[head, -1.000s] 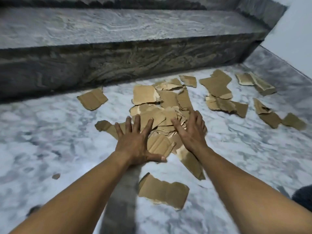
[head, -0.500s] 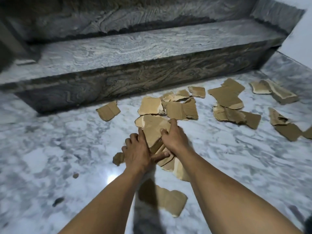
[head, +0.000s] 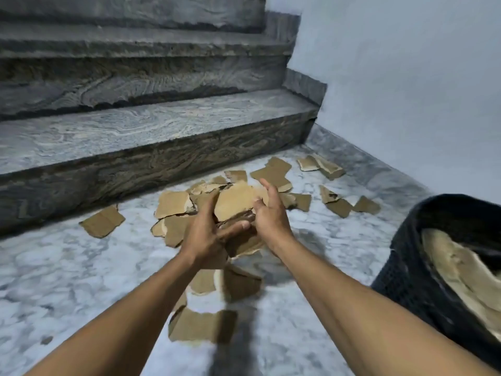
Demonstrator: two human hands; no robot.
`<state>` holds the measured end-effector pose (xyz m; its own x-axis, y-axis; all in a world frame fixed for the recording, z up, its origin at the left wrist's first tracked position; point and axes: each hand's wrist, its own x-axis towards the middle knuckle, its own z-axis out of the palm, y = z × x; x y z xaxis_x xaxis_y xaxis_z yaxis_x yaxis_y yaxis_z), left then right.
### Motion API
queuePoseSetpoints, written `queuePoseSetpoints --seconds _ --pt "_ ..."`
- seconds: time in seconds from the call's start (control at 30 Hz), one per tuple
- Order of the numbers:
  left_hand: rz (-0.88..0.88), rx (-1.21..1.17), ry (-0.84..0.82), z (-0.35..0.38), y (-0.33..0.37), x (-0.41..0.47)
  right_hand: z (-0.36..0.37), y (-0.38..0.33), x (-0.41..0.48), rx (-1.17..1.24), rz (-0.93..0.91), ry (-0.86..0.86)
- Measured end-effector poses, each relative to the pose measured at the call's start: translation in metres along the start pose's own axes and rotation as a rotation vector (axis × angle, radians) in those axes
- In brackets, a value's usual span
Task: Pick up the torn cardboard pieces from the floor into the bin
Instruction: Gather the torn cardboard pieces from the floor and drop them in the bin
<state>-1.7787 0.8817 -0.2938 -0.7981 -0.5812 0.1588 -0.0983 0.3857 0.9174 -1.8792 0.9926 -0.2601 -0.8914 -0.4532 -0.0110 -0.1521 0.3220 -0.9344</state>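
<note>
- Head view: both hands are now raised off the marble floor (head: 67, 267) with a bundle of torn cardboard (head: 238, 204) pressed between them; half a second ago they were low over the pile, still gathering.
- A black woven bin (head: 406, 272) has come into frame at the lower right; it was not visible in either earlier frame. Pale cardboard scraps (head: 466, 270) already lie inside it.
- More of the grey stone stairs (head: 135, 131) and the pale wall (head: 406, 77) show than before.
- Left hand (head: 206, 237): clamped on the bundle's left side, fingers up along its edge, thumb crossing underneath toward the right hand.
- Right hand (head: 271, 218): cupped against the bundle's right side, fingers curled over the top edge. Both grips closed on the same bundle.
- The bundle sits between the palms, its largest flat piece facing up, a ragged lower edge hanging just below the thumbs.
- The bundle is held well left of the bin and above the remaining pile.
- Loose pieces still on the floor: one large piece near the forearms (head: 200, 328), another just above it (head: 238, 283), a lone piece toward the left by the bottom step (head: 103, 221), and a scatter to the right near the wall (head: 341, 207).
</note>
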Motion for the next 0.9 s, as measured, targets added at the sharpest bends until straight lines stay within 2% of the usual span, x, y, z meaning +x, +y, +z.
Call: queuePoseSetpoints --seconds 0.13,0.27,0.37,0.47,0.6,0.67,0.73,0.83,0.9 --pt "0.115 -0.147 0.106 0.051 0.101 0.031 -0.101 -0.064 0.009 -0.123 -0.144 0.175" --pt "0.211 -0.393 0.057 0.116 0.194 0.033 -0.213 -0.101 0.0 -0.152 -0.208 0.288" --pt "0.253 -0.473 -0.036 0.165 0.241 0.024 -0.287 -0.103 -0.019 -0.015 -0.169 0.312" --pt "0.286 -0.492 -0.167 0.221 0.268 0.004 -0.352 -0.084 -0.046 0.025 -0.024 0.348" --pt "0.222 -0.318 -0.367 0.287 0.276 -0.033 -0.419 -0.047 -0.085 0.059 0.269 0.369" --pt "0.188 -0.138 -0.481 0.303 0.273 -0.043 -0.442 -0.033 -0.098 -0.109 0.427 0.352" --pt "0.23 0.022 -0.484 0.302 0.268 -0.046 -0.457 -0.023 -0.1 -0.29 0.532 0.335" --pt "0.319 0.143 -0.337 0.275 0.257 -0.042 -0.446 -0.023 -0.089 -0.479 0.465 0.311" --pt "0.375 0.173 -0.245 0.248 0.243 -0.039 -0.419 -0.029 -0.079 -0.558 0.315 0.271"
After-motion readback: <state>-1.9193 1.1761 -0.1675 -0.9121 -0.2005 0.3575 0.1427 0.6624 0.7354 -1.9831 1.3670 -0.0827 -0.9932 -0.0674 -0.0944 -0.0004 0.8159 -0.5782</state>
